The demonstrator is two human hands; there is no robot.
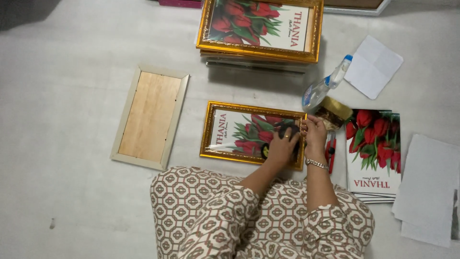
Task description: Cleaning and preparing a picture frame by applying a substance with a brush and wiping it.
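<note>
- Pale grey floor (72, 182) is my work surface; I sit on it, patterned trousers filling the bottom of the view.
- Straight in front of my knees lies the gold frame (253, 135), flat and face up, with a picture of red tulips inside.
- My left hand (281, 147) rests on the right part of its front, fingers curled down over a dark cloth (287, 130) and pressing it to the surface.
- My right hand (315, 136) sits at the frame's right edge, fingers bent and closed on that rim; whether the thumb hooks underneath I cannot tell.
- I judge the frame stiff and fairly light, but its glossy front is probably glass or plastic: slippery, easy to smear, likely to crack if flexed or dropped.
- The ornate gilt moulding looks easy to chip, so the two long sides are where I would hold it, palms off the front.
- Just beyond my right hand lie a clear spray bottle (326, 86) and a gold-lidded jar (334, 111).
- Loose tulip prints (373, 158) are stacked to the right, a bare wooden frame back (150, 116) lies to the left, and more gold frames (261, 29) are piled ahead.
</note>
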